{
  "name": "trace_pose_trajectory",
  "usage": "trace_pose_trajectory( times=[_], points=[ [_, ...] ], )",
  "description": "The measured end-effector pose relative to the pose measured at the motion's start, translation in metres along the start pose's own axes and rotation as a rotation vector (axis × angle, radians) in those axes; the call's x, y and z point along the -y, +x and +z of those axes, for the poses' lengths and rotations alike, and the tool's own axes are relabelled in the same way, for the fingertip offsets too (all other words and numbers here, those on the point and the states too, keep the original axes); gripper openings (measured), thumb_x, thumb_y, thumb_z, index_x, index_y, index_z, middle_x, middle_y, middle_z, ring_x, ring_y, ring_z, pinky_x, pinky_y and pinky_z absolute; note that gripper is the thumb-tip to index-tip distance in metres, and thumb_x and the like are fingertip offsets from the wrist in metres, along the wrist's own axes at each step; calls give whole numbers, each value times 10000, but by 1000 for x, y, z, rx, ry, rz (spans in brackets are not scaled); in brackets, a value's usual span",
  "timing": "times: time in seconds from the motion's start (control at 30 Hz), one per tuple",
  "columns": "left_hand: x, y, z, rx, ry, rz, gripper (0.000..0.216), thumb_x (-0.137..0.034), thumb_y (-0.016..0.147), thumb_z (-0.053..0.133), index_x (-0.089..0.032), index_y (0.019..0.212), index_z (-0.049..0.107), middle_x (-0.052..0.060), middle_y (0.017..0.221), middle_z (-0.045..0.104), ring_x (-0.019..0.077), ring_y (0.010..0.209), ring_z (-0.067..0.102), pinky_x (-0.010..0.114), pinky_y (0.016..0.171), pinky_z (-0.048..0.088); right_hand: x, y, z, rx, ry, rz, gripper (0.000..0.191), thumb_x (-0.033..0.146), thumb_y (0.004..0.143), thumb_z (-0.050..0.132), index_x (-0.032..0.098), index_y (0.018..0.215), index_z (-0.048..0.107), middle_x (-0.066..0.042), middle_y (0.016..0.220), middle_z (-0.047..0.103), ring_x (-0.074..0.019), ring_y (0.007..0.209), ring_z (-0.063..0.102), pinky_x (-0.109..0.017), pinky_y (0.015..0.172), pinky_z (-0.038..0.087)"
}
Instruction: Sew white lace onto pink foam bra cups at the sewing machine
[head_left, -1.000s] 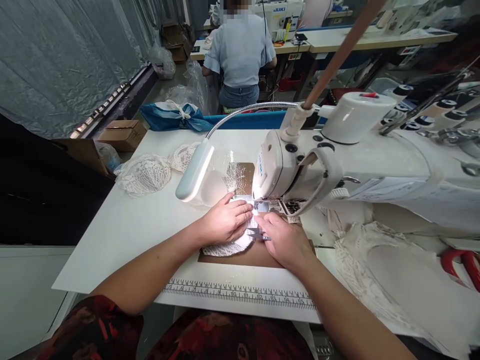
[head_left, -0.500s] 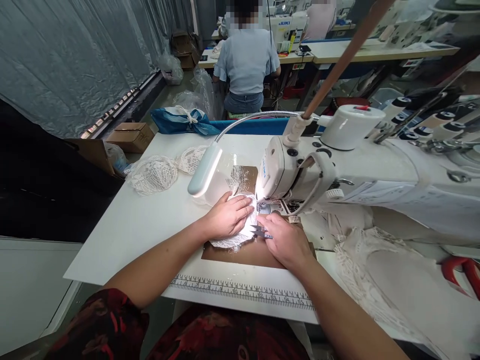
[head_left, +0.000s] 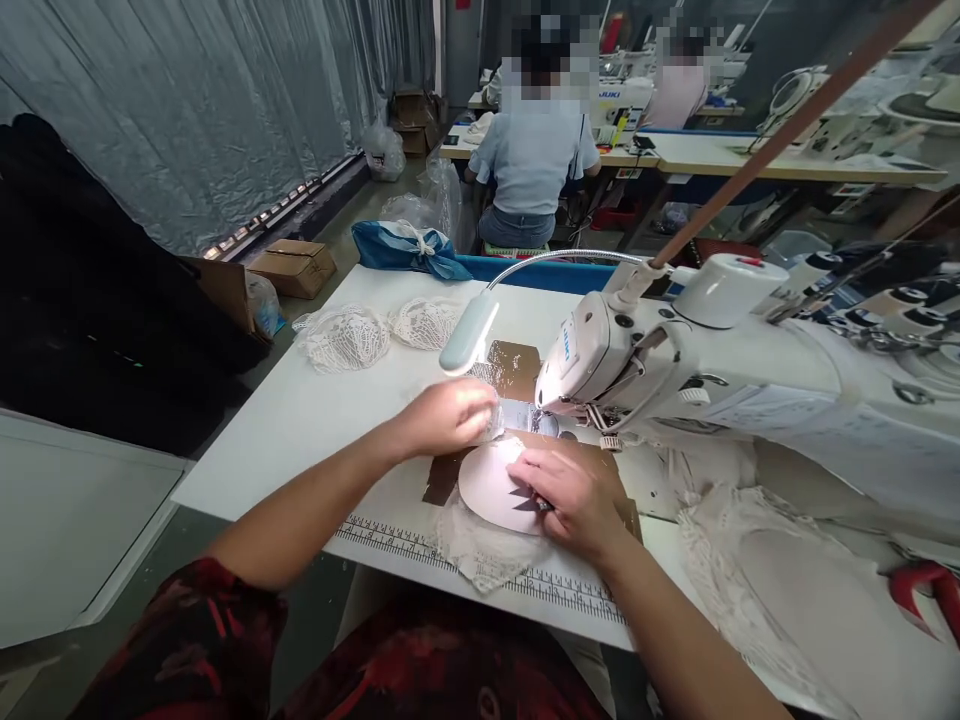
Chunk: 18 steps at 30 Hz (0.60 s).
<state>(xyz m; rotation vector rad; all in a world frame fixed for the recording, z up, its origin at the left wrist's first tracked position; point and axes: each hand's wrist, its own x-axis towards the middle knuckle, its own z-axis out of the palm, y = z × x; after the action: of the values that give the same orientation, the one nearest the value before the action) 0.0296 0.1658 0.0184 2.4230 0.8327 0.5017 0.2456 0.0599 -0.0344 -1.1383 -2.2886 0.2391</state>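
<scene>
A smooth white cup-shaped pad (head_left: 487, 490) lies on the brown plate in front of the sewing machine (head_left: 592, 350). White lace (head_left: 480, 550) spreads from under its near edge across the printed ruler. My right hand (head_left: 574, 500) is closed around small thread snips (head_left: 520, 498), whose blades point left over the pad. Its fingertips also rest on the pad. Just beyond the pad's far left edge, my left hand (head_left: 450, 415) is closed, with a bit of sheer lace (head_left: 493, 420) at its fingertips. The needle area lies just right of that hand.
Two lace cups (head_left: 345, 337) lie at the table's far left. A lit lamp (head_left: 469, 335) hangs over the plate. On the right are a pile of lace pieces (head_left: 735, 540) and a red-handled object (head_left: 926, 595). A person (head_left: 532, 150) sits ahead.
The lace-covered piece has come away from the needle toward me and now shows its smooth side. My left hand has lifted from flat to closed. The snips stay in my right hand.
</scene>
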Motion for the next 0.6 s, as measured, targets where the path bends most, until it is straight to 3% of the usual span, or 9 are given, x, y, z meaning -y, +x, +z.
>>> trace_pose_trajectory(
  times=[0.07,0.13,0.2,0.27,0.33,0.43,0.53,0.6],
  points=[
    [14,15,1,-18,53,-112,395,-287,849,537,-184,1228,573,72,1305,561,247,1179,534,356,1028,410,5,2,-1,99,-22,-58,516,-8,617,453,200,1055,630,-72,1065,659,-193,883,578,-270,678,437],
    [25,29,7,65,70,-218,599,-316,756,645,-208,1325,492,82,1368,507,281,1195,518,369,1012,415,7,3,-2,146,-10,-98,430,-1,589,451,201,918,641,-52,967,668,-171,800,550,-252,623,390],
    [30,37,13,129,49,-300,637,-283,679,690,-209,1290,526,90,1266,584,289,1085,582,356,907,469,7,2,-4,148,1,-92,277,19,553,451,200,706,594,-20,753,628,-152,689,499,-245,566,329],
    [32,37,18,156,1,-337,424,-236,663,661,-184,1083,649,64,1000,688,256,879,641,318,761,496,5,0,-8,164,11,-30,192,40,533,452,199,607,530,2,617,552,-141,617,457,-246,540,289],
    [31,31,20,178,-80,-338,190,-223,686,615,-165,854,682,31,791,691,213,740,640,277,666,483,3,-3,-12,201,33,76,182,59,576,461,200,649,550,5,623,565,-136,604,470,-245,547,301],
    [26,17,18,162,-233,-277,158,-271,779,555,-147,792,652,29,813,689,182,779,641,246,684,480,1,-3,-17,222,109,240,131,145,726,479,207,740,594,5,659,622,-136,598,517,-249,560,340],
    [19,5,18,122,-362,-190,200,-300,842,521,-137,859,634,43,909,678,167,861,632,243,758,480,1,3,-17,80,233,361,219,339,846,488,207,702,586,-8,640,628,-149,607,551,-264,581,389],
    [14,0,20,103,-462,-125,180,-282,842,543,-132,890,631,52,926,668,164,863,621,247,759,476,3,10,-15,-49,305,469,258,441,838,542,202,773,613,-32,739,665,-173,696,596,-280,634,436]
  ],
)
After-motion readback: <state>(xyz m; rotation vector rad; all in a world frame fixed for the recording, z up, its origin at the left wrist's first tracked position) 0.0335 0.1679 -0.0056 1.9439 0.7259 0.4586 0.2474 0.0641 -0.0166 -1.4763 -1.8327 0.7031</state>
